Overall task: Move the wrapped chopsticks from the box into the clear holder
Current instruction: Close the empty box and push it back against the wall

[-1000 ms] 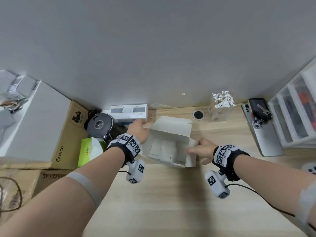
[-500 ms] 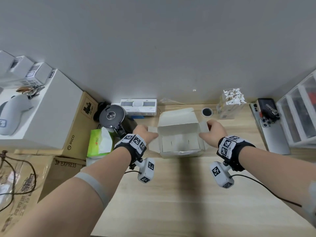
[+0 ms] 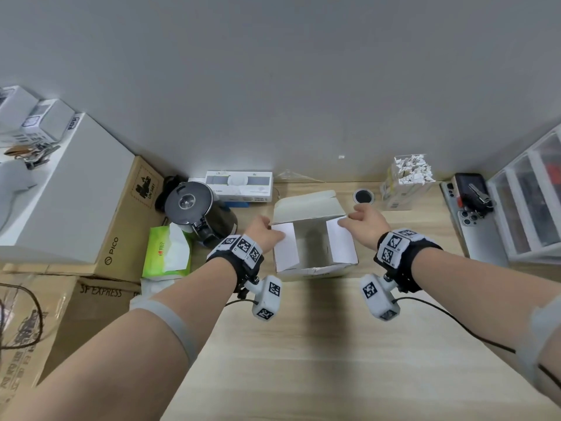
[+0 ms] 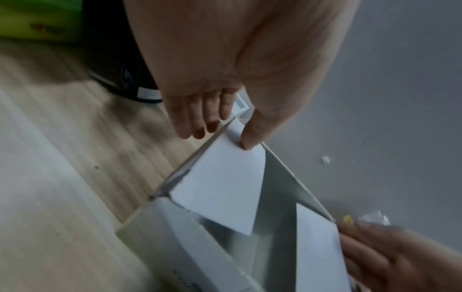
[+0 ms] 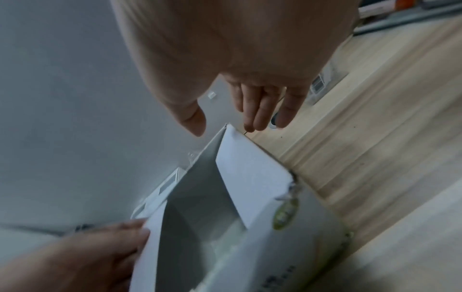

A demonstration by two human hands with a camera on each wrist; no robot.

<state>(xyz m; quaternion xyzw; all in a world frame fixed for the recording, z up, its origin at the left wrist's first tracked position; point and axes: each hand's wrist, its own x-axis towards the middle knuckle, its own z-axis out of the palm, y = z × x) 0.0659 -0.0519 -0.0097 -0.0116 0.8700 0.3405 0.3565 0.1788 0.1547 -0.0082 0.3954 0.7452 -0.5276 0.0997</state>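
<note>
A white cardboard box (image 3: 312, 264) stands open on the wooden desk, its back lid raised and its two white side flaps leaning inward. Its grey inside (image 5: 200, 207) shows no chopsticks. My left hand (image 3: 261, 229) pinches the far corner of the left flap (image 4: 222, 177), thumb (image 4: 248, 141) on top and fingers outside. My right hand (image 3: 361, 217) hovers at the right flap (image 5: 250, 170) with fingers (image 5: 260, 118) straight and thumb apart from the card. The clear holder (image 3: 400, 192), packed with wrapped chopsticks (image 3: 411, 168), stands at the back right by the wall.
A black kettle (image 3: 197, 214) and a green tissue pack (image 3: 167, 253) sit left of the box. A flat white carton (image 3: 239, 186) lies at the wall. Phones (image 3: 476, 220) and a clear drawer unit (image 3: 534, 202) are to the right, stacked cartons (image 3: 127, 214) at far left.
The box has been set square and upright. Both hands moved from its sides up to the side flaps, which now lean inward over the opening.
</note>
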